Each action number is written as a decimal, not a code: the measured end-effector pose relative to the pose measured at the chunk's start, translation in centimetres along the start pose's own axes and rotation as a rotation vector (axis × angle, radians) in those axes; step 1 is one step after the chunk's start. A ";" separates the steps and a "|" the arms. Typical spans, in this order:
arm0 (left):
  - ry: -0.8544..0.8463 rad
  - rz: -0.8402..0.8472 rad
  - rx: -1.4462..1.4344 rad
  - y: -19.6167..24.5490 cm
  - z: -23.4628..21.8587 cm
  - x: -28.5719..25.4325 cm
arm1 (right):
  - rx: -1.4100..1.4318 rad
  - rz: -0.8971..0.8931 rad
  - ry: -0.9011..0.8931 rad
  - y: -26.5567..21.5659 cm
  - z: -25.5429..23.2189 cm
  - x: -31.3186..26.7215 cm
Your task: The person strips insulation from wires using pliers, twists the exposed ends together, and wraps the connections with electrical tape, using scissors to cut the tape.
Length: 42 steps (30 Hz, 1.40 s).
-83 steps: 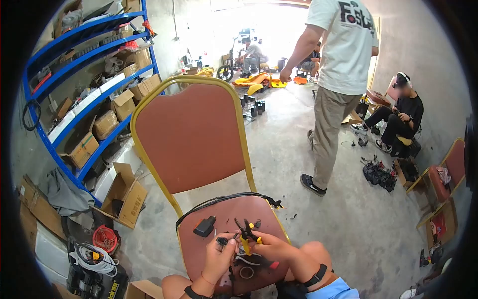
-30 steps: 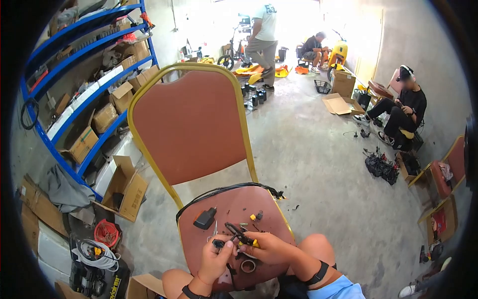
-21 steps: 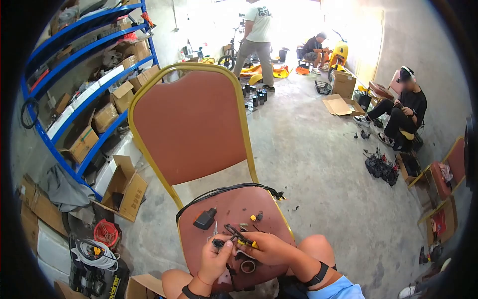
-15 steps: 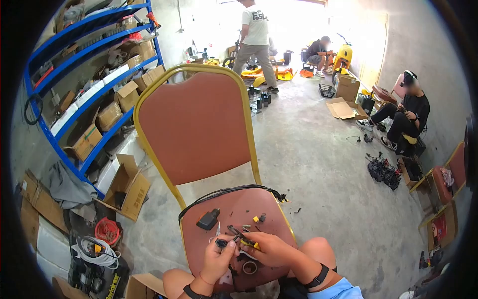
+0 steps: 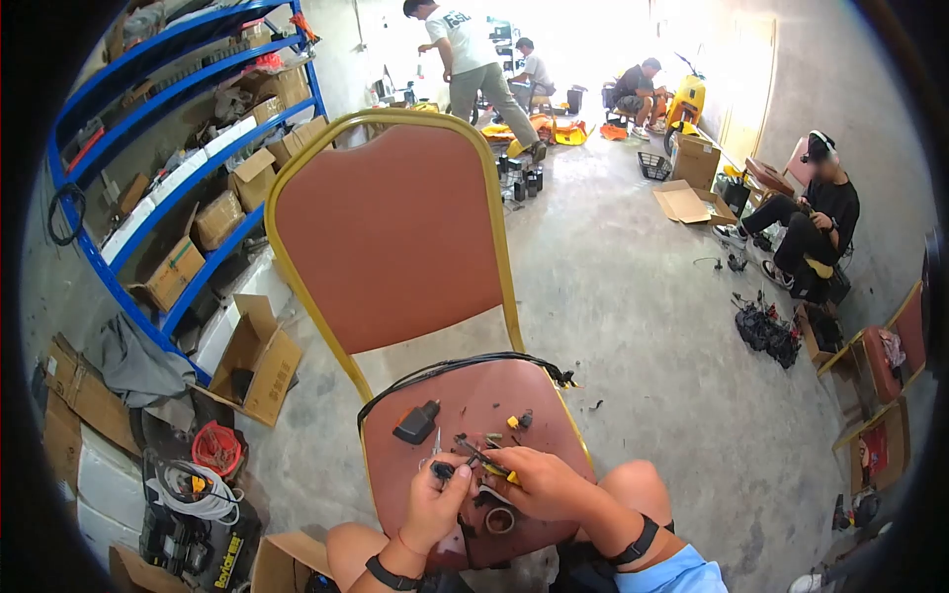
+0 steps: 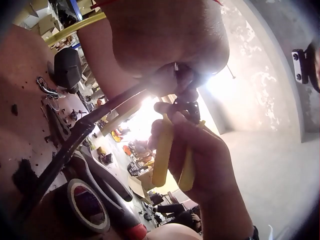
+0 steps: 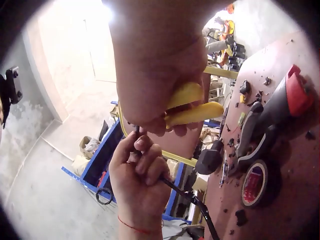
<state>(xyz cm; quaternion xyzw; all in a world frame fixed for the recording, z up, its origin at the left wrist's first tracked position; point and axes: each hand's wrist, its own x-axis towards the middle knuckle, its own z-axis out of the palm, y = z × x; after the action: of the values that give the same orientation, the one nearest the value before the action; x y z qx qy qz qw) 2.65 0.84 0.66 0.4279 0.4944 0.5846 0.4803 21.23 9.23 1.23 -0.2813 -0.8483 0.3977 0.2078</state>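
My left hand (image 5: 435, 504) pinches a black cable (image 7: 187, 195) between thumb and fingers, its length hanging down past the palm. Curled round yellow-handled pliers (image 6: 162, 157), my right hand (image 5: 542, 482) holds their dark jaws close to the left fingertips. The fingers hide where jaws and cable come together. Below the hands, on the red chair seat (image 5: 395, 474), lie a roll of tape (image 7: 254, 183) and a grey and red tool (image 7: 272, 112). A black adapter (image 5: 417, 422) sits left of the hands on the seat, with scissors beside it.
Black cables (image 5: 455, 362) run along the seat's back edge, under the chair's backrest (image 5: 390, 237). Small scraps and a yellow connector (image 5: 519, 422) lie on the seat. Blue shelves (image 5: 188, 158) and open boxes (image 5: 262, 366) stand left; a seated person (image 5: 825, 212) is at right.
The head view has shifted slightly. The walking person has moved left and leans forward, and another seated person shows behind. Both hands keep their holds, with the pliers near the left fingertips.
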 end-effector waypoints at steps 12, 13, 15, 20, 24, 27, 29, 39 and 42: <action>-0.002 0.026 -0.007 -0.2 0.0 -0.2 | -0.072 0.040 0.028 -0.8 0.0 0.0; -0.006 0.028 -0.012 -0.3 -0.1 -0.3 | -0.057 0.070 0.007 -1.1 -0.2 0.1; 0.011 0.046 -0.033 -0.2 0.1 -0.4 | -0.005 0.096 0.002 -1.2 0.0 0.1; -0.040 0.146 0.095 -0.1 0.1 -2.5 | 0.408 0.348 0.171 3.8 1.6 1.8; -0.051 0.258 0.114 1.1 1.2 -3.8 | 0.657 0.343 0.091 4.4 -1.0 2.1; 0.150 0.119 -0.051 -0.2 0.1 -2.4 | 0.965 0.524 -0.139 4.9 -1.0 1.3; 0.157 0.034 -0.105 -0.2 -0.7 -1.8 | 1.046 0.639 -0.323 6.0 -1.0 1.2; 0.153 0.017 -0.041 -0.2 -1.8 -0.6 | -0.153 0.510 0.068 3.2 -4.1 6.3; 0.152 -0.014 -0.056 -0.2 -2.2 -0.6 | -0.369 0.280 0.180 7.7 -2.2 8.8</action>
<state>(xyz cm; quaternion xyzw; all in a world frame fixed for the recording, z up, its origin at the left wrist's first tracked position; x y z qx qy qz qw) 0.68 -0.06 0.13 0.3653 0.5158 0.6257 0.4572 18.24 20.20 -2.43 -0.4637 -0.8373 0.2344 0.1704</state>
